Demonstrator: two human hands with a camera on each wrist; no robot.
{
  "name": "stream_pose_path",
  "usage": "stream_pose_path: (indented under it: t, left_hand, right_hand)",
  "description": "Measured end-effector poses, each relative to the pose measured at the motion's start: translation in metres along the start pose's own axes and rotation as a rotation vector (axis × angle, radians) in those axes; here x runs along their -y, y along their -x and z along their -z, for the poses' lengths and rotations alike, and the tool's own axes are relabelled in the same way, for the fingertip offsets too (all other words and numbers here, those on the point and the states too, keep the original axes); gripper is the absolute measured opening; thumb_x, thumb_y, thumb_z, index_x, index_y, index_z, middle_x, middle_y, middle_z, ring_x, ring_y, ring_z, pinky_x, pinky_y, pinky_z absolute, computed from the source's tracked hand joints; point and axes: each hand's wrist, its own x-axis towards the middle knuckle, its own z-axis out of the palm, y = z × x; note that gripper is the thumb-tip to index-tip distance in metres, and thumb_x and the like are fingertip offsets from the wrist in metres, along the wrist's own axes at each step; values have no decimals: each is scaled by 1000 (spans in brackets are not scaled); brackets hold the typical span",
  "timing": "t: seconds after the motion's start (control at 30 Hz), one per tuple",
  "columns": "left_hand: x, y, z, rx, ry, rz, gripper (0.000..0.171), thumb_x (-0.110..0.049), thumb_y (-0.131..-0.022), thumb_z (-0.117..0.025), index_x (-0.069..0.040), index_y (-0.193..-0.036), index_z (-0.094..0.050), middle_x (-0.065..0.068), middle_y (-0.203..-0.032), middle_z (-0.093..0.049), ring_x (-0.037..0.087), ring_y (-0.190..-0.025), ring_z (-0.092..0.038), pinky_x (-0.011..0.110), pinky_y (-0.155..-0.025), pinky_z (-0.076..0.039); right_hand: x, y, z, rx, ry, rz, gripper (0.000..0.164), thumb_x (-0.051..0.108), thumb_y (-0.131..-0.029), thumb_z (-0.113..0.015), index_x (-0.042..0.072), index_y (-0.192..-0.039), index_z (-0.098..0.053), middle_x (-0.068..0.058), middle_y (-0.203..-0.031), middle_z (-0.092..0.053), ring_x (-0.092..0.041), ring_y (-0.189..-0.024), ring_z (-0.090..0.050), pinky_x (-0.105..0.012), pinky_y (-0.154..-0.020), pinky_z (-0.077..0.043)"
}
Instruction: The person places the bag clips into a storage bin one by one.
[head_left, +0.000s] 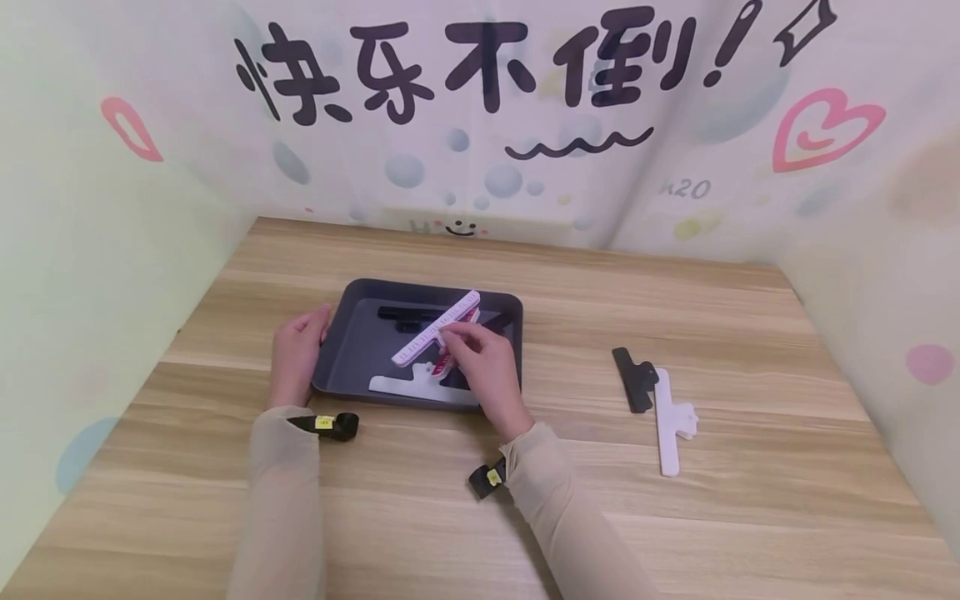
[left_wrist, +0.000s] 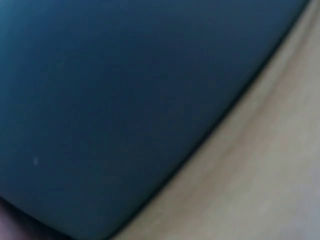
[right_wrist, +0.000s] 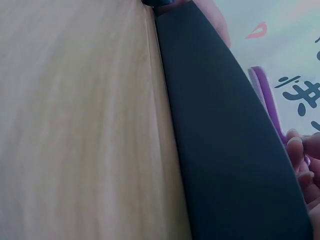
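A dark grey tray [head_left: 337, 346] stands on the table, and its side wall [left_wrist: 125, 110] fills much of the left wrist view. My left hand [head_left: 294, 354] grips the tray's left edge; its fingertips are partly hidden. Over the tray, my right hand [head_left: 487, 371] pinches a light purple clip [head_left: 416, 343] by its handle, its long bar slanting up to the right. In the right wrist view this purple clip [right_wrist: 270, 100] rises behind the tray wall [right_wrist: 220, 125]. Beneath it lie a red-and-white clip [head_left: 441, 365], a white clip [head_left: 393, 386] and a black clip [head_left: 401, 315].
Right of the tray, a black clip [head_left: 633, 379] and a white clip [head_left: 667, 425] lie close together on the wooden table [head_left: 750, 500]. A printed white cloth [head_left: 480, 183] hangs behind the table. Black wrist cameras [head_left: 345, 427] sit at both cuffs.
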Motion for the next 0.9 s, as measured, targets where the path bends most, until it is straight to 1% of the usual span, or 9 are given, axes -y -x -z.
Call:
stream_pose_path:
  t: [0.13,0.27,0.53,0.73,0.9]
  left_hand:
    - [0,-1,0,-4,3,-1,52,-51,-82,-55,-9,-56,-41,-5,-52,-37,16,-51,-35,28,-44,-27]
    - [0,-1,0,-7,5,6,52,-52,-82,-55,-9,-56,-42,-5,-52,-37,16,-51,-35,28,-44,-27]
    - [0,-1,1,-4,1,10,52,-52,-82,-55,-9,-57,-42,-5,-52,-37,16,-51,-35,28,-44,-27]
    - [-1,-1,0,-2,13,12,51,-51,-82,-55,-9,-56,-41,-6,-52,-37,15,-50,-35,28,-43,-27]
    - [-1,-1,0,4,27,14,51,-49,-83,-55,-9,-55,-41,-5,-52,-36,16,-51,-34,29,-43,-26]
  right_hand:
    - [-1,-1,0,53,-11,-24,23,40,-82,-61,22,-95,-68,-2,-71,-61,-21,-65,-56,-29,-54,-40]
    - [0,-1,0,90,9,-45,21,39,-83,-61,23,-95,-68,-1,-73,-61,-23,-66,-55,-29,-53,-40]
    - [0,-2,-1,104,25,-43,18,37,-84,-61,24,-94,-68,0,-73,-62,-17,-63,-55,-30,-53,-40]
    - [-1,-2,-2,117,17,-38,17,36,-84,-61,23,-93,-68,2,-73,-63,-16,-61,-56,-29,-53,-40]
    - [-3,-3,-3,121,40,-38,15,34,-84,-62,22,-91,-68,2,-71,-62,-15,-60,-56,-29,-53,-40]
